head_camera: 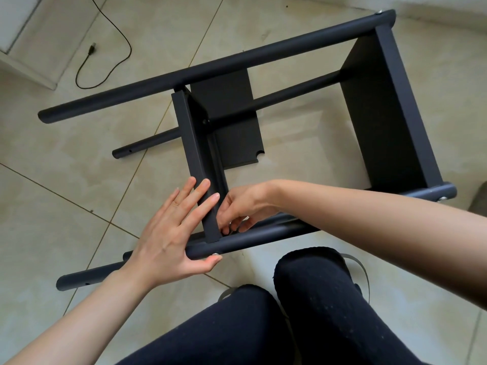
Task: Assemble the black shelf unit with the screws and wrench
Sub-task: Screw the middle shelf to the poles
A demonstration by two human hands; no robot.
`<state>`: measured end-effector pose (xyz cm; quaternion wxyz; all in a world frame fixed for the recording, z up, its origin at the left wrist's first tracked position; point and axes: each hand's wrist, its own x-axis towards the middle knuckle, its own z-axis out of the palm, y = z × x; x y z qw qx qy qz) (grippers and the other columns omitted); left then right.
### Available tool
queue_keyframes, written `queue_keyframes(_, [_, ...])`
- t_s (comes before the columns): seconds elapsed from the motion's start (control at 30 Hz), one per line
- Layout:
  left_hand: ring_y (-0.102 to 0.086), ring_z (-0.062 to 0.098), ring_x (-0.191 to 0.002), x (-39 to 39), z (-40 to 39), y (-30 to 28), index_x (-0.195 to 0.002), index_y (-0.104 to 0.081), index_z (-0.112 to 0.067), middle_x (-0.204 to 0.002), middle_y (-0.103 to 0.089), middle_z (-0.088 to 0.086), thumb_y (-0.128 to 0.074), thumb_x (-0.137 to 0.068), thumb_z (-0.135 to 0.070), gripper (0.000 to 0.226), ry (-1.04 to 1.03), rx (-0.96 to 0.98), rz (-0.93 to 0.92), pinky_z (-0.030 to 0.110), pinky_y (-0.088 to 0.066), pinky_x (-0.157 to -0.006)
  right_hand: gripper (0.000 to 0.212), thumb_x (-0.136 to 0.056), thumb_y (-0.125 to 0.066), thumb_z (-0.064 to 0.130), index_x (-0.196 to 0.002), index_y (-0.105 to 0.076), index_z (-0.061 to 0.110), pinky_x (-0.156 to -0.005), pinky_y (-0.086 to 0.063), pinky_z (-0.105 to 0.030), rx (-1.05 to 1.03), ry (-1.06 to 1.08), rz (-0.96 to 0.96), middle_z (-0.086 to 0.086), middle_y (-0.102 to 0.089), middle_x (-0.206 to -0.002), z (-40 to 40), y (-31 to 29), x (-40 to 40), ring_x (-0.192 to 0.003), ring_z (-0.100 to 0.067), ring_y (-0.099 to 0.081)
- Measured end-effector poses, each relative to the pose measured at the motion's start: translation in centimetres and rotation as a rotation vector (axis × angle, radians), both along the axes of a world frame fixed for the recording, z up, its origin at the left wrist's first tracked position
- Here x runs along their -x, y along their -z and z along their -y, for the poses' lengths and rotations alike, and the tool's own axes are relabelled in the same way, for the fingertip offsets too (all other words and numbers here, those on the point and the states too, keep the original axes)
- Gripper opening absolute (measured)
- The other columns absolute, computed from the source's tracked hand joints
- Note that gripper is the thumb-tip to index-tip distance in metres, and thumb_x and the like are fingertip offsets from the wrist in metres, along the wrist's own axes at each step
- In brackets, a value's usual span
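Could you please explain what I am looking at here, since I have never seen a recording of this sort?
This is one picture from a camera worn on a person's head, looking down at their own arms and knees. No machine is involved. A half-built black shelf unit lies on its side on the tiled floor. The left hand lies flat, with straight fingers, against the upright shelf panel and the near tube, thumb by a silver screw head. The right hand reaches inside the frame, fingers curled around something small and shiny at the joint; I cannot tell what. A loose black cable lies farther off.
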<state>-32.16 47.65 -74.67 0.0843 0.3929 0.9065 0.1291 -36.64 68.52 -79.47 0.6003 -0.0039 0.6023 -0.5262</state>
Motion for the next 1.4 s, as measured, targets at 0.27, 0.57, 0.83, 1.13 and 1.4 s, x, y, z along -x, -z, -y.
queue_keyframes(0.27, [-0.013,0.029,-0.156,0.0,0.0,0.2,-0.154,-0.037,-0.012,-0.168,-0.019,0.005,-0.067,-0.076,-0.061,0.097,0.003,-0.003,-0.004,0.044,-0.019,-0.124,0.021,-0.09,-0.069,0.022,-0.07,-0.075,0.018,-0.071,-0.046,-0.026,-0.039,-0.05,-0.007,0.004,-0.061,-0.065,0.0,0.2,0.2,-0.067,-0.011,-0.054])
queue_keyframes(0.57, [-0.014,0.029,-0.155,0.0,0.1,0.3,-0.154,-0.035,-0.017,-0.168,-0.019,0.003,-0.067,-0.075,-0.062,0.097,0.0,-0.011,0.002,0.049,-0.025,-0.121,0.014,-0.089,-0.072,0.025,-0.077,-0.075,0.017,-0.081,-0.047,-0.03,0.014,-0.052,0.039,0.002,-0.064,-0.072,-0.9,0.0,0.0,-0.08,-0.016,-0.058])
queue_keyframes(0.83, [-0.015,0.03,-0.155,0.1,0.0,0.3,-0.154,-0.035,-0.018,-0.167,-0.02,0.003,-0.068,-0.074,-0.062,0.097,-0.011,-0.013,0.018,0.058,-0.037,-0.113,0.013,-0.09,-0.066,0.022,-0.081,-0.073,0.014,-0.084,-0.044,-0.033,0.031,-0.038,0.063,-0.001,-0.064,-0.074,-0.5,-0.2,0.0,-0.08,-0.018,-0.057])
queue_keyframes(1.13, [-0.014,0.029,-0.155,0.1,0.0,0.2,-0.154,-0.035,-0.02,-0.168,-0.018,0.003,-0.067,-0.075,-0.063,0.095,-0.003,-0.011,0.006,0.057,-0.038,-0.113,0.013,-0.09,-0.066,0.018,-0.079,-0.071,0.015,-0.084,-0.047,-0.034,0.044,-0.032,0.07,-0.001,-0.064,-0.076,-0.5,0.0,0.0,-0.08,-0.018,-0.06])
queue_keyframes(1.4, [-0.014,0.03,-0.155,0.1,-0.2,0.0,-0.152,-0.038,-0.02,-0.167,-0.02,0.005,-0.067,-0.075,-0.061,0.091,0.002,-0.016,0.014,0.058,-0.037,-0.113,0.008,-0.088,-0.073,0.02,-0.08,-0.074,0.023,-0.086,-0.049,-0.036,0.025,-0.062,0.039,0.001,-0.07,-0.086,-1.0,0.1,0.1,-0.088,-0.017,-0.063])
